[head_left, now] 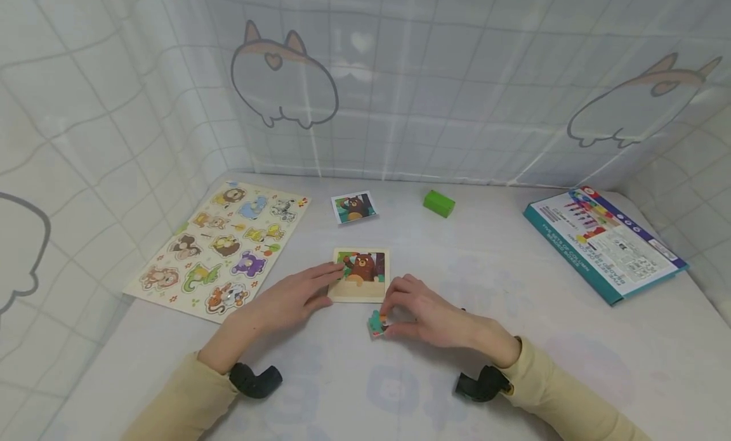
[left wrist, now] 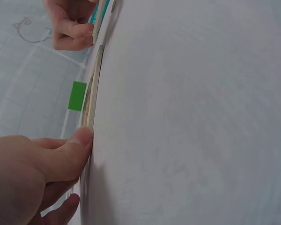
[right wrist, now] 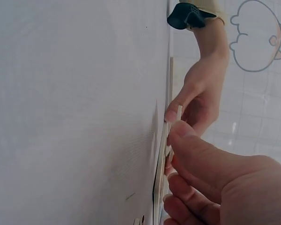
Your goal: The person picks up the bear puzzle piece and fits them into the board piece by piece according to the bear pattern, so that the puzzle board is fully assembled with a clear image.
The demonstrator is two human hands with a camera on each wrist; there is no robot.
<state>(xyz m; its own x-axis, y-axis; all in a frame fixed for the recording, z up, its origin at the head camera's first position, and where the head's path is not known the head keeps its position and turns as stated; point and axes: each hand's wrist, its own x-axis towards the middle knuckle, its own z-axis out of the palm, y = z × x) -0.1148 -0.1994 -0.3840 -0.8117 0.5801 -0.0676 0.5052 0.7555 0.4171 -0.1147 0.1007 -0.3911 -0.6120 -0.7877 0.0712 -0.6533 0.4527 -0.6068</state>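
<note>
A square wooden puzzle tray lies on the table, its upper part filled with a brown bear picture and its lower part bare wood. My left hand holds the tray by its left side, with the thumb at the near left corner and the fingertips on the left edge. Just right of the tray's near edge, my right hand pinches a small puzzle piece with teal and orange print between thumb and fingers. The right wrist view shows this piece edge-on, tilted, by the thumb.
A bear picture card lies beyond the tray, with a green block to its right. An animal puzzle board lies at the left. At the right is a teal-edged box. Tile-patterned cloth walls the back.
</note>
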